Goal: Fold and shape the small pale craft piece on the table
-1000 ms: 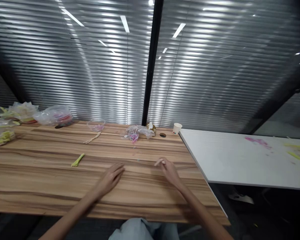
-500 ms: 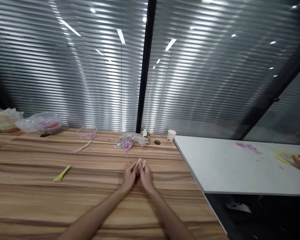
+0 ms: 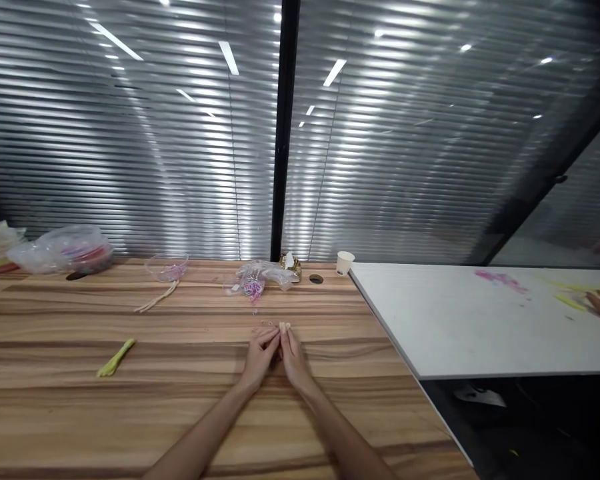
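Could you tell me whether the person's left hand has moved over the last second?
Yes. The left hand has moved right across the wooden table, toward the bead bag's side, and now meets the right hand fingertip to fingertip.

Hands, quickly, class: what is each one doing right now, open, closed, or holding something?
Left hand: fingers curled, tips meeting the right hand's; any hold cannot be told.
Right hand: fingertips pinched on a small pale piece.
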Demonstrator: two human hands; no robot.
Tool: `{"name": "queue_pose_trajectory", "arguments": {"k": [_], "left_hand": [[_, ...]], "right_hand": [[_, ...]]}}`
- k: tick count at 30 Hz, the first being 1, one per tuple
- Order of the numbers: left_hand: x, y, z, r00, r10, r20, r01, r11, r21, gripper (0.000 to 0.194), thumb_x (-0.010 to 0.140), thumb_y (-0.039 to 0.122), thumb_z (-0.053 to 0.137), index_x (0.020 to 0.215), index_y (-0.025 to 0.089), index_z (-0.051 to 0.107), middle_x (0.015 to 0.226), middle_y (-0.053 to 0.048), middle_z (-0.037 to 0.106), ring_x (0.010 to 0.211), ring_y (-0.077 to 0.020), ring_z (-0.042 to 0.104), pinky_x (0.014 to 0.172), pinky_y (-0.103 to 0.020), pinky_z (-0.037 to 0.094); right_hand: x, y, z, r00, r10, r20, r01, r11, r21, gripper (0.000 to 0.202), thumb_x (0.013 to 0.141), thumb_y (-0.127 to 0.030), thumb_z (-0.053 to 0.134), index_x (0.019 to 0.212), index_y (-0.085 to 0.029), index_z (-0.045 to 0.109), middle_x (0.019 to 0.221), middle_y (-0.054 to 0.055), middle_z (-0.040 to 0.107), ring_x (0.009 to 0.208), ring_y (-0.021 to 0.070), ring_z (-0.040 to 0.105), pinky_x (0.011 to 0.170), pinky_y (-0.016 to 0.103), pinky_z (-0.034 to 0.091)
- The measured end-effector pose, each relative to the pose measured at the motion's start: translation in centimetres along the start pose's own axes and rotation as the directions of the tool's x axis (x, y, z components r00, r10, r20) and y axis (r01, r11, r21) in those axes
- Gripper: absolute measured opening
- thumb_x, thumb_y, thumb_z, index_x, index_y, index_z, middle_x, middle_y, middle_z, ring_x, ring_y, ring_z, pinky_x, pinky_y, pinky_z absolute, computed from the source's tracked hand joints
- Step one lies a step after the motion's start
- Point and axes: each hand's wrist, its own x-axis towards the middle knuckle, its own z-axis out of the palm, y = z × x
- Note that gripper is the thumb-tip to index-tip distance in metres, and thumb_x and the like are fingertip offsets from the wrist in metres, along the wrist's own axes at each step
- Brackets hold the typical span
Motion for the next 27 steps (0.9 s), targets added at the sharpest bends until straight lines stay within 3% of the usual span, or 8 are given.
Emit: {"name": "queue_pose_trajectory", "arguments": {"k": [6,10,14,17,20,24,27], "left_hand": [[-0.4,1.1,0.0,0.989,0.136,0.052,-0.145,0.954,0.263,0.024,0.08,0.025,0.051,0.095,0.019,0.069,0.095,-0.01,0.064,0.093,-0.0225,0.056,0.089,-0.041,0.041],[-0.8,1.4,-0.4,0.98,0.183,0.073,-0.197,0.914,0.355,0.024,0.08,0.021,0.049,0.094,0.022,0.069,0.088,-0.009,0.065,0.088,-0.0217,0.057,0.086,-0.039,0.043],[-0.8,0.4,-0.6,0.997,0.077,0.015,-0.078,0.963,0.257,0.022,0.079,0.028,0.053,0.092,0.021,0.07,0.091,-0.008,0.067,0.085,-0.0215,0.06,0.079,-0.034,0.048],[-0.7,-0.2,-0.6,0.994,-0.105,-0.024,0.106,0.992,0.066,0.032,0.074,0.04,0.059,0.095,0.017,0.069,0.088,-0.008,0.07,0.075,-0.0212,0.063,0.07,-0.032,0.051],[-0.6,-0.2,-0.4,0.982,-0.188,0.031,0.19,0.978,-0.082,0.04,0.068,0.045,0.063,0.094,0.015,0.07,0.091,-0.009,0.07,0.08,-0.0231,0.064,0.071,-0.032,0.052],[-0.7,0.0,-0.5,0.981,-0.174,0.08,0.18,0.981,-0.074,0.042,0.069,0.046,0.063,0.099,0.018,0.069,0.097,-0.009,0.069,0.09,-0.0253,0.063,0.079,-0.036,0.051],[-0.8,-0.2,-0.6,0.99,-0.103,0.1,0.105,0.994,-0.012,0.038,0.073,0.041,0.061,0.103,0.02,0.067,0.104,-0.008,0.067,0.099,-0.0253,0.06,0.089,-0.038,0.047]], "right_hand": [[0.0,-0.4,0.4,0.999,0.015,0.035,-0.023,0.972,0.233,0.04,0.088,-0.046,0.029,0.106,-0.027,0.06,0.102,0.007,0.066,0.1,0.0208,0.059,0.085,0.034,0.046],[-0.3,-0.6,0.5,0.989,0.036,0.141,-0.084,0.933,0.349,0.04,0.088,-0.047,0.035,0.109,-0.022,0.057,0.108,0.008,0.063,0.104,0.0198,0.057,0.093,0.035,0.041],[-0.5,-0.6,0.4,0.988,0.052,0.148,-0.11,0.9,0.422,0.041,0.085,-0.05,0.041,0.111,-0.022,0.057,0.103,0.007,0.063,0.1,0.0213,0.056,0.088,0.033,0.043],[-0.6,-0.3,0.5,0.982,0.107,0.155,-0.165,0.885,0.436,0.046,0.086,-0.052,0.037,0.112,-0.019,0.055,0.074,0.003,0.063,0.07,0.0183,0.059,0.063,0.027,0.047],[-0.7,-0.1,0.5,0.969,0.179,0.172,-0.239,0.86,0.451,0.051,0.086,-0.055,0.033,0.11,-0.017,0.056,0.054,-0.002,0.053,0.047,0.0142,0.048,0.046,0.024,0.039],[-0.5,-0.4,0.1,0.976,0.139,0.17,-0.205,0.858,0.472,0.046,0.084,-0.056,0.037,0.091,-0.018,0.064,0.076,0.003,0.064,0.07,0.0166,0.057,0.064,0.025,0.045],[-0.4,-0.6,-0.1,0.979,0.121,0.162,-0.184,0.866,0.466,0.045,0.085,-0.054,0.036,0.087,-0.018,0.064,0.085,0.004,0.065,0.082,0.0179,0.058,0.076,0.026,0.044]]}}
